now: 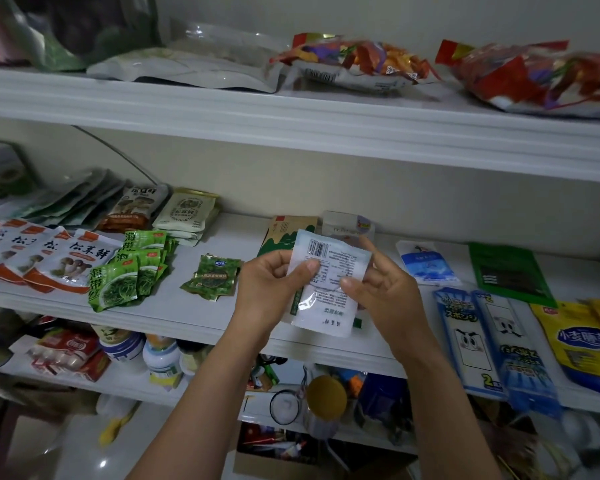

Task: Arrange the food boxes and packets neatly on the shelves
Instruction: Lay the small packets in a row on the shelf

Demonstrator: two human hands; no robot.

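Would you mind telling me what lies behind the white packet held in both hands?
A tan and green box and a pale carton on the middle shelf show above the white packet; their lower parts are covered.

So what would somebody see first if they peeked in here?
First, the white packet in the middle, held by the left hand and right hand in front of the middle shelf. Then the bright green packets piled on that shelf to the left, and the red snack bags lying on the top shelf.
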